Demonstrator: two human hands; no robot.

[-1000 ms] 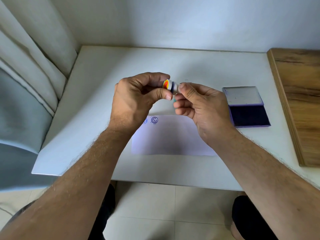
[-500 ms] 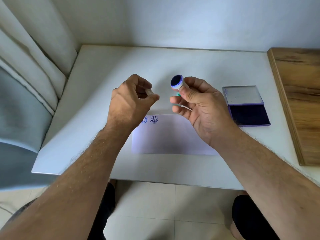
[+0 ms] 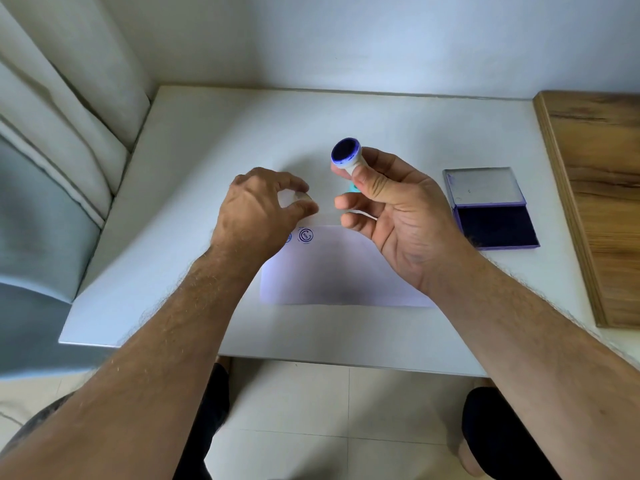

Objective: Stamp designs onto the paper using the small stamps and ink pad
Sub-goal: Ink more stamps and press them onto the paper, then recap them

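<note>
The right hand holds a small stamp above the counter, its thumb and forefinger pinched round the white body and the round, blue-inked face turned up toward the camera. A bit of turquoise shows below the thumb, probably the stamp's lower end. The left hand hovers just beside it, its fingers curled round a small pale, clear-looking piece; it looks like the stamp's cap, though it is too small to be sure.

The paper lies flat on the counter under both hands, with two round blue prints at its top left corner, one partly hidden by the left hand. The ink pad sits open to the right of the paper, well apart from the stamp, its lid laid back.

The step in hand seems to be readying an uncapped stamp for a third print. Since the face already looks wet with ink, the next move likely calls for turning the stamp face down, placing it on bare paper beside the existing prints, and pressing straight down; if the ink is thin, a dab on the pad comes first.
</note>
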